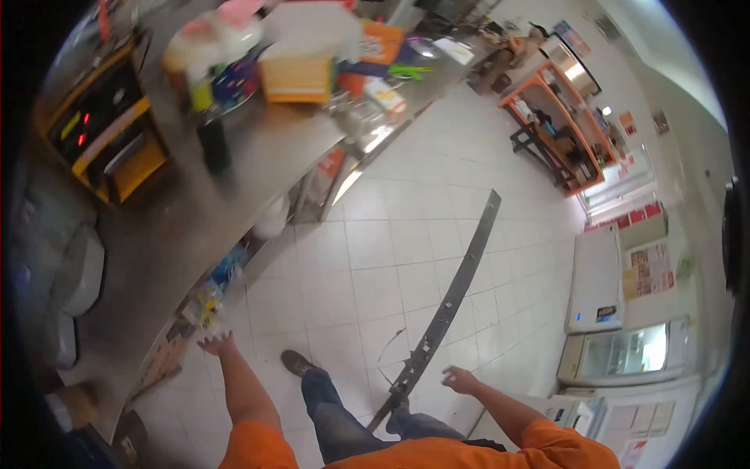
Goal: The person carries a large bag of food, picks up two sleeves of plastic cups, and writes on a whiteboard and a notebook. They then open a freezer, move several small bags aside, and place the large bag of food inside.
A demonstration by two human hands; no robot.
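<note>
My left hand reaches out with its fingers spread, holding nothing. It is nearest to the edge of the long metal-topped counter and the packaged goods below it. Over the floor on the other side, my right hand hangs with its fingers loosely bent and apart, and nothing shows in it. A long dark strip with small pale bits on it runs across the white tiles between that hand and my legs.
On the counter are a yellow-framed appliance, a dark bottle, a yellow box and blurred packages. An orange shelf stands far off. A white chest freezer and a glass-fronted cooler line the right wall.
</note>
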